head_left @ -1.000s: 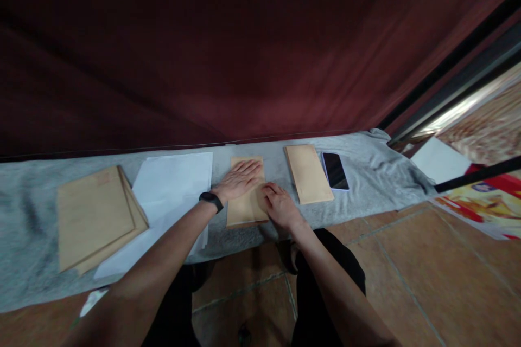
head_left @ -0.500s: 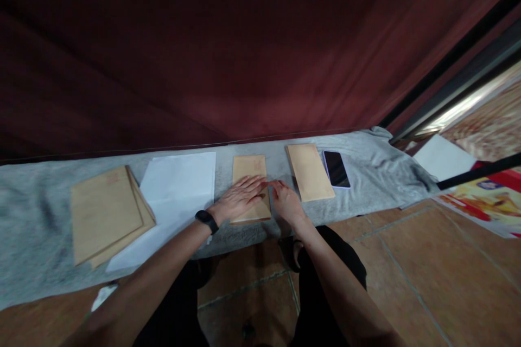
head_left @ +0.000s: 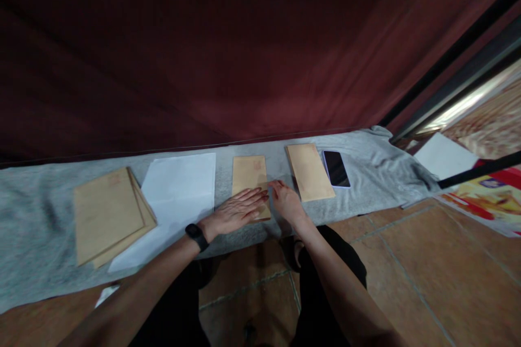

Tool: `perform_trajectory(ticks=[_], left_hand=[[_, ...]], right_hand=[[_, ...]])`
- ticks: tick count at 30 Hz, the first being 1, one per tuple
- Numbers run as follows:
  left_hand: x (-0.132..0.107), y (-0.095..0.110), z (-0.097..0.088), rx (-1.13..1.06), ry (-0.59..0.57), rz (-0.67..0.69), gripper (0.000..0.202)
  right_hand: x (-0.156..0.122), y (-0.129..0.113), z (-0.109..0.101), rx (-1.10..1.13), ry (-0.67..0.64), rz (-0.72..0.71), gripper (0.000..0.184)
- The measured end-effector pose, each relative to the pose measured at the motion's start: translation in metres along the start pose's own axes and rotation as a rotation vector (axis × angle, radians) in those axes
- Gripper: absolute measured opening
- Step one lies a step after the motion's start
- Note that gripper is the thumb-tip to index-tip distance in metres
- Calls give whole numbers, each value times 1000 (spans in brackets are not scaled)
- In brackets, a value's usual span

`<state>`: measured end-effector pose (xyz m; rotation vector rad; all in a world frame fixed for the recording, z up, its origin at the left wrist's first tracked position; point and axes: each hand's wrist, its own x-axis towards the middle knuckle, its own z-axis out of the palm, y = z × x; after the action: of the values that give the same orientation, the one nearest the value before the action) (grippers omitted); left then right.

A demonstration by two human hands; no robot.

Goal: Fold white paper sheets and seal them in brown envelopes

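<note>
A small brown paper envelope [head_left: 249,169] lies in the middle of the grey cloth, a faint reddish print near its top right corner. My left hand [head_left: 238,209] rests flat across its lower half, fingers stretched out to the right and covering part of the paper. At the envelope's right edge my right hand [head_left: 286,200] has its fingers curled together, seemingly pinching that edge; the fingertips are small and partly hidden. Left of them are white paper sheets [head_left: 183,187]. Just right of my right hand lies a stack of brown envelopes [head_left: 311,173].
A phone [head_left: 336,168] lies beside the right-hand stack. Larger brown envelopes [head_left: 108,214] overlap at the left. The grey cloth [head_left: 374,173] covers a narrow bench against a dark red curtain [head_left: 244,65]. A metal frame, a white sheet and a colourful box stand at the right.
My left hand has slid down the envelope toward its near edge, uncovering more of the upper part. My right hand has stayed almost in place at the right edge.
</note>
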<state>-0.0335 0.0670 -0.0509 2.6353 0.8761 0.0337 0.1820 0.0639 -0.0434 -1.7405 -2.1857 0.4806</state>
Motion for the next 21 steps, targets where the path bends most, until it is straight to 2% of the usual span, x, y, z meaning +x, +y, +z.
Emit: perform_trajectory(ticks=[5,8,13,17,21], left_hand=[[-9,5,-8,-88,3,43,51],[-8,-1,-12,-158,16,50,50],[21,-31,-14,-144,246,-186,57],[39,-39,-9,-67,194,-241,60],[17,-20,1,-25,132,-196,60]], right_hand=[[-2,-1,-4,-18,-6,-28,33],[-3,-1,-5,-19,-12,-61,29],[-2,0,-4,-27,-22,-72,23],[-1,1,-5,-9,-16,-85,23],[1,4,-3,18,-13,-95,25]])
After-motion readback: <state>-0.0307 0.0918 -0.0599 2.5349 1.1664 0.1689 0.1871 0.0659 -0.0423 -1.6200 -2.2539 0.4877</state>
